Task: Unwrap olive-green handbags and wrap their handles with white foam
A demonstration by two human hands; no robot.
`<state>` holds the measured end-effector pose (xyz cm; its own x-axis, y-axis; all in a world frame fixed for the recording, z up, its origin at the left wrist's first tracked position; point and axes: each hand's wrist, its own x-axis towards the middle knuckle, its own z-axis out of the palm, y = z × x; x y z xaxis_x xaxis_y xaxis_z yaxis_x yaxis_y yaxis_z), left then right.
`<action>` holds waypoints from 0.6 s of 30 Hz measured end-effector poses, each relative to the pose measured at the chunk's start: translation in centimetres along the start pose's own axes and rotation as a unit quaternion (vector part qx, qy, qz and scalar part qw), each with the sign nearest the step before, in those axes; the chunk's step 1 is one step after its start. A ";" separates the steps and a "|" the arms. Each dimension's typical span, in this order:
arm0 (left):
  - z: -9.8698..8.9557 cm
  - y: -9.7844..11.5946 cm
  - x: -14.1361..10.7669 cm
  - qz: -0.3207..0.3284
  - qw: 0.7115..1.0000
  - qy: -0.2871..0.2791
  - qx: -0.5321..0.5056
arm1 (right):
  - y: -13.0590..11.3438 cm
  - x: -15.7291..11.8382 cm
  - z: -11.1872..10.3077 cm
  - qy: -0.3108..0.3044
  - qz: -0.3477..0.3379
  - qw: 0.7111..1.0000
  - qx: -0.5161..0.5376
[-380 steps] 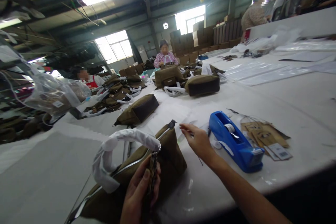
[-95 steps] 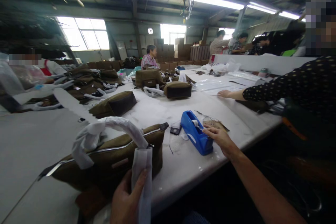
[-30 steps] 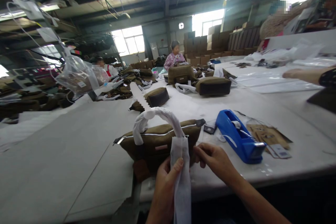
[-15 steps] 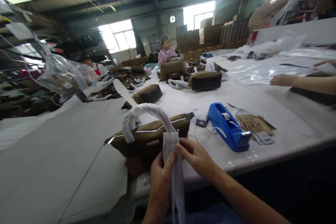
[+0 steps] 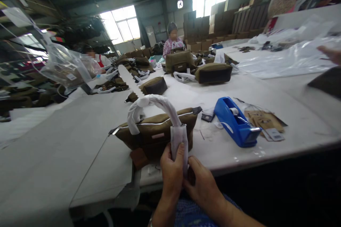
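Observation:
An olive bag [image 5: 157, 122] with a silver zipper stands at the near edge of the white table. One of its handles, wrapped in white paper [image 5: 162, 103], arches over the top. White wrapping [image 5: 178, 134] hangs down at the bag's right front. My left hand [image 5: 173, 166] pinches this wrapping, thumb on its face. Just right of it and lower, my right hand [image 5: 204, 182] has its fingers closed at the lower end of the wrapping, partly hidden behind the left one. The blue tape dispenser [image 5: 237, 122] sits to the right of the bag.
Brown tags [image 5: 266, 122] lie right of the dispenser. More olive bags [image 5: 213, 73] are farther back. Clear plastic sheets [image 5: 287, 58] cover the back right, near another person's hand [image 5: 330, 55]. A person in a patterned top [image 5: 173, 44] is behind the table.
My right hand has moved down along the wrapping, whose long tail no longer hangs below. My left hand is slightly further right. The other person's hand at right has shifted away, and the view has tilted.

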<state>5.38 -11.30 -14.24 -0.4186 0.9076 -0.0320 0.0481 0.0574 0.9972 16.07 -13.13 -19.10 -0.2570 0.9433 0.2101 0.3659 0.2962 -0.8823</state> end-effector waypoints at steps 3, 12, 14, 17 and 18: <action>0.1 -0.2 0.0 0.002 1.000 0.011 0.012 | -0.9 -0.7 -0.8 -0.050 -0.005 0.995 0.090; -0.3 0.2 -0.2 -0.045 0.996 -0.024 -0.069 | -1.4 0.0 -1.5 -0.055 0.032 0.994 0.088; -1.4 0.3 -0.5 -0.076 0.985 -0.061 -0.142 | -1.2 0.2 -1.6 -0.071 0.063 0.990 0.101; -3.4 -0.3 -1.5 -0.125 0.968 -0.084 -0.202 | -1.1 0.4 -1.8 -0.090 0.111 0.978 0.150; -4.0 -0.7 -2.0 -0.138 0.967 -0.089 -0.196 | -1.1 0.4 -1.8 -0.094 0.117 0.975 0.163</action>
<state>2.52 -14.84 -14.57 -0.2014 0.9396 -0.2769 -0.4056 0.1773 0.8967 17.19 -12.76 -17.28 -0.3714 0.9260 -0.0680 0.1385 -0.0172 -0.9902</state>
